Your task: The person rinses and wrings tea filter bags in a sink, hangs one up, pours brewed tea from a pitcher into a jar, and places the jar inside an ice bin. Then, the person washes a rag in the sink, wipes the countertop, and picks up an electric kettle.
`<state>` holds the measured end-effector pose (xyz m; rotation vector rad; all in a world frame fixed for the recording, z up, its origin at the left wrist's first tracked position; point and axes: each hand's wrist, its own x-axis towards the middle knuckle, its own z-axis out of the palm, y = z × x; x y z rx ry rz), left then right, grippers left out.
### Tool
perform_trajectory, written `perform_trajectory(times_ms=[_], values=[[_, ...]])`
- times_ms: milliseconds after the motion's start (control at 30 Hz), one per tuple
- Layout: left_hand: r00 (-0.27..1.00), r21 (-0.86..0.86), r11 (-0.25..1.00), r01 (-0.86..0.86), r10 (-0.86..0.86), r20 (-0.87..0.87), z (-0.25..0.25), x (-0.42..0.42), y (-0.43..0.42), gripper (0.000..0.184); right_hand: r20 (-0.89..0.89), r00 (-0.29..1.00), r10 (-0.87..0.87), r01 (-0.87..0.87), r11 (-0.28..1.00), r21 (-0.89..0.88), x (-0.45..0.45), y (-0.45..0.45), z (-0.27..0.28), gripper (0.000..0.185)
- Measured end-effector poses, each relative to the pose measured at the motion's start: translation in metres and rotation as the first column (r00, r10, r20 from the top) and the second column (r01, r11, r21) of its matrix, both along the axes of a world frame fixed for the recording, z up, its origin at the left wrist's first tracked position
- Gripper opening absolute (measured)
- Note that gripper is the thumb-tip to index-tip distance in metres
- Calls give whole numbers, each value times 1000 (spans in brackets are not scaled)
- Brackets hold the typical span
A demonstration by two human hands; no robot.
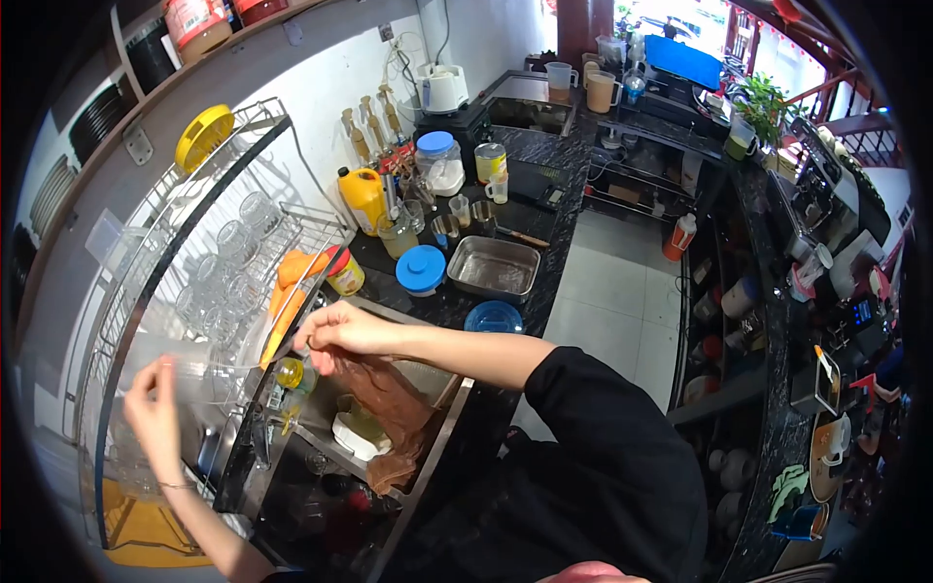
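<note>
My left hand (154,413) is at the left, its fingers pinched at the edge of a clear plastic container (199,371) in front of the drying rack. My right hand (342,335) is closed at the top of a brown cloth (394,403), which hangs down over the sink (442,381). Below the cloth's left side, a white dish (358,439) lies in the sink. A yellow-capped bottle (290,373) stands between my hands, close to the right one. Orange gloves (284,296) hang on the rack just above it.
Glass mugs (235,238) fill the wire rack (282,121). Behind the sink are a blue-lidded tub (421,269), a metal tray (494,267), a yellow jug (361,199) and a blue dish (493,318). Dark counters line the tiled floor (607,282).
</note>
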<state>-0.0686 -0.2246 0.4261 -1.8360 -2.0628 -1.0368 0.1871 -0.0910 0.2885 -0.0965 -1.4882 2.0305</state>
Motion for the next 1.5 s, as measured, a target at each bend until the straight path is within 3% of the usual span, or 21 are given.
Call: perform_trajectory(times_ms=[33,67,133,167,200,267,333,400,467,567,633,800,867,1000,1167,1333,1467,1500], values=[[984,43,999,-11,18,-177,-4,32,-4,27,-38,999,-30,28,998,-54,-3,-4,3,17],[984,35,999,-22,28,-175,-8,44,-4,27,-73,995,-65,56,992,-111,-6,-7,7,16],[793,382,917,-117,317,-520,-18,61,-3,23,-132,982,-133,101,969,-224,-10,-11,12,15],[857,393,914,-103,283,-431,-20,72,-4,17,-132,983,-128,87,955,-283,-11,-11,14,15],[952,258,955,-143,204,-227,-23,82,-7,12,-130,985,-112,62,937,-343,-9,-13,19,16],[993,302,953,37,-69,96,-40,106,-5,8,-101,972,-213,163,916,-368,-13,-16,23,18],[980,284,939,195,-199,-18,-54,113,5,7,-85,972,-219,173,911,-374,-18,-14,24,16],[962,170,965,197,-224,157,-73,110,16,8,-102,983,-154,96,897,-432,-20,-12,28,17],[875,204,956,209,-276,398,-78,118,20,11,-116,990,-83,21,889,-457,-21,-14,34,18],[777,249,942,223,-326,539,-93,107,32,14,-85,996,-17,-27,869,-494,-25,-17,43,19],[687,199,928,316,-368,626,-93,103,30,17,-71,994,-88,46,891,-451,-29,-22,48,20],[534,265,911,317,-402,744,-87,94,21,17,-71,998,-3,-23,931,-365,-42,-24,50,23],[628,186,936,298,-339,701,-78,85,15,14,-45,999,15,-27,961,-274,-48,-25,54,23],[665,180,951,252,-305,682,-56,68,-6,12,0,1000,6,-6,981,-192,-61,-35,71,20],[798,139,961,238,-275,536,-16,38,-49,13,-38,999,0,-4,996,-90,-92,-53,93,23],[952,-170,974,150,-96,292,29,12,-118,14,-94,992,82,-67,986,155,-130,-96,117,18],[814,-85,989,117,-46,579,64,-17,-173,17,-81,985,155,-127,951,280,-169,-129,136,25],[708,8,990,139,-105,699,73,-37,-188,11,-82,981,175,-145,947,285,-177,-135,140,25]])
